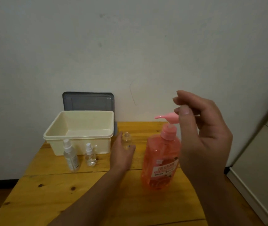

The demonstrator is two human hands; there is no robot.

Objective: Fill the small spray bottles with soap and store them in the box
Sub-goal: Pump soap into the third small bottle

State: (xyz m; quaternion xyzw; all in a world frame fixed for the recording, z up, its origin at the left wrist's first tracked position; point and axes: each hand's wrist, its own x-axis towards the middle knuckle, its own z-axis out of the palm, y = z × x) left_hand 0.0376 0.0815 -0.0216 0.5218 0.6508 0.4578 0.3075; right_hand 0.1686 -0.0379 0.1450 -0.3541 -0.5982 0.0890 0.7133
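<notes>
Wooden surface (97, 201) against pale wall (130, 46). Cream box (55, 128) at far-left edge, grey lid (87, 101) behind; two spray bottles (70, 156) (90, 154) before it. Left grip (122, 154) round uncapped bottle (126, 138); right grip (203, 132) loose, empty, above soap pump (167, 117).

Knotty glossy wood for the table (97, 193), smooth plastic for the box (56, 144), matt plastic for the lid (87, 101), glossy translucent plastic for the soap bottle (159, 154), clear for the spray bottles (70, 156)
</notes>
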